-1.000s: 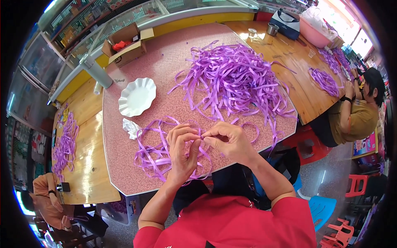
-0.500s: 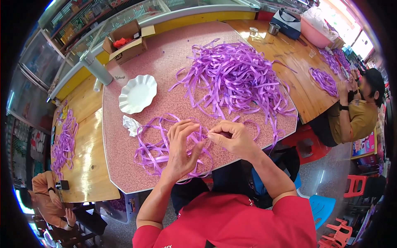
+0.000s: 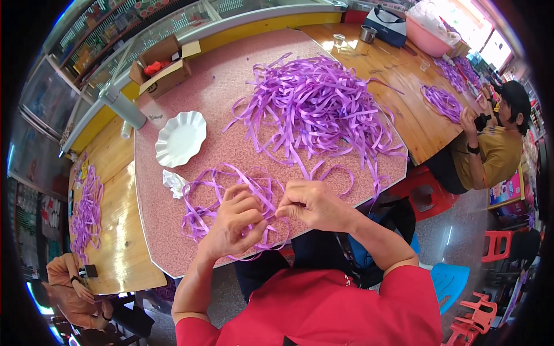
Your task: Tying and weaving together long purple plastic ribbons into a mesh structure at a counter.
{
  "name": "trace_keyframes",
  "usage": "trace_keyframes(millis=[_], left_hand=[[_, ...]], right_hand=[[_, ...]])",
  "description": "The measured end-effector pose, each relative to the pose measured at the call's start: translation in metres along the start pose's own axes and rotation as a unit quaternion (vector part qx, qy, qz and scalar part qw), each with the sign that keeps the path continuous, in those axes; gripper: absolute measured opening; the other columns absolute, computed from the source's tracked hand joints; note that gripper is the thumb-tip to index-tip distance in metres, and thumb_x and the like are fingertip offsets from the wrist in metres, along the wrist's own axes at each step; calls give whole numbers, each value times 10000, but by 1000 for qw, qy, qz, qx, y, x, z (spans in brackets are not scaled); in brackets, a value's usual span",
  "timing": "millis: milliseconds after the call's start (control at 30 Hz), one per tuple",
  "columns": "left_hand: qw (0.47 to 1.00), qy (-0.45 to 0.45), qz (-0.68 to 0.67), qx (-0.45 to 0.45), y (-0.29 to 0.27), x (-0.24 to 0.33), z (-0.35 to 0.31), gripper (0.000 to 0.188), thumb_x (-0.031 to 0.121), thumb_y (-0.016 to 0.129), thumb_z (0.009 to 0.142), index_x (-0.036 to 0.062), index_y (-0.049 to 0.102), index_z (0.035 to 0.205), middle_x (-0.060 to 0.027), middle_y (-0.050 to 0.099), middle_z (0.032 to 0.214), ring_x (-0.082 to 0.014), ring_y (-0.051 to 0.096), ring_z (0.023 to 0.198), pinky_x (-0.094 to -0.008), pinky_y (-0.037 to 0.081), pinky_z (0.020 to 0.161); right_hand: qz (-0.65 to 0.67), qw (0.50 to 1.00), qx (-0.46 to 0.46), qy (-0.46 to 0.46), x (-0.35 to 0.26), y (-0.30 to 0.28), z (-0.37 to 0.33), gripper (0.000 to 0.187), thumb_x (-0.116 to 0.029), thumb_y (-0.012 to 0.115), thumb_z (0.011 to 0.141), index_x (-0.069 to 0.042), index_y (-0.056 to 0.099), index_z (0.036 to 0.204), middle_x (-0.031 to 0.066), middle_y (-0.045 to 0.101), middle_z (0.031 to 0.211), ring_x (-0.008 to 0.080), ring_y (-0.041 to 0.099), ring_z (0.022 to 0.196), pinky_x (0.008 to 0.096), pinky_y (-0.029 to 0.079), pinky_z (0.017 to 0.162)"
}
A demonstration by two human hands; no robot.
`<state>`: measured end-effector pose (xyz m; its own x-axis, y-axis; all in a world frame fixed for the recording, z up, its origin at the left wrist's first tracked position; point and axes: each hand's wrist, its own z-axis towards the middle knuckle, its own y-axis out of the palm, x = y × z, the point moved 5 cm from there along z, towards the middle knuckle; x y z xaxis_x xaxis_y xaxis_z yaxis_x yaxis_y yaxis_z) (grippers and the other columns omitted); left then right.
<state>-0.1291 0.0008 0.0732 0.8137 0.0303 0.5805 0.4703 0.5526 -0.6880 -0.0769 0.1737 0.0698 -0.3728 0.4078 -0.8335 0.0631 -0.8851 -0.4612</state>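
My left hand (image 3: pixel 235 224) is above a loose tangle of purple ribbon (image 3: pixel 196 214), its fingers curled in toward the thumb. What lies between those fingertips, if anything, is too small to make out. Close beside it on the right, my right hand (image 3: pixel 316 206) pinches thumb against fingers on a purple ribbon, mostly hidden by the hand. The two sets of fingertips are a short gap apart, near the table's front edge. Beyond them lies a big heap of purple ribbons (image 3: pixel 317 106), with a few loops trailing toward my right hand.
A white scalloped dish (image 3: pixel 181 138), crumpled tissue (image 3: pixel 175 183), grey-green bottle (image 3: pixel 123 106) and open cardboard box (image 3: pixel 165 72) stand on the left of the pink table (image 3: pixel 219 75). Wooden tables flank it. Co-workers sit at left and right near more ribbon piles (image 3: pixel 443 102).
My left hand's fingers have curled in from a straighter, spread pose. Both hands have moved slightly down and left in the picture, and the whole view has shifted a little.
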Motion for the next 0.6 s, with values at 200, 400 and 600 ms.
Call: trace_keyframes(millis=[200,400,600], left_hand=[[971,-53,-231,-26,15,-13,-19,152,102,636,852,29,555,745,-82,580,777,-260,593,806,-482,419,982],[899,-81,-431,-22,24,-25,-15,226,179,596,922,12,578,771,-102,600,810,-268,594,849,-459,431,976],[912,-120,-383,85,41,-10,40,260,212,630,956,32,603,1141,-118,614,1055,-248,531,1132,-410,406,993]], right_hand=[[56,998,-26,-11,5,10,-7,42,-44,699,882,-4,693,872,94,592,772,232,603,723,344,458,637],[68,997,-17,-27,-11,-2,-4,27,-32,700,877,-8,693,868,97,614,788,225,620,743,327,465,643],[230,971,66,12,-42,-44,20,143,-118,677,947,-2,672,865,16,580,793,102,532,694,278,420,592]])
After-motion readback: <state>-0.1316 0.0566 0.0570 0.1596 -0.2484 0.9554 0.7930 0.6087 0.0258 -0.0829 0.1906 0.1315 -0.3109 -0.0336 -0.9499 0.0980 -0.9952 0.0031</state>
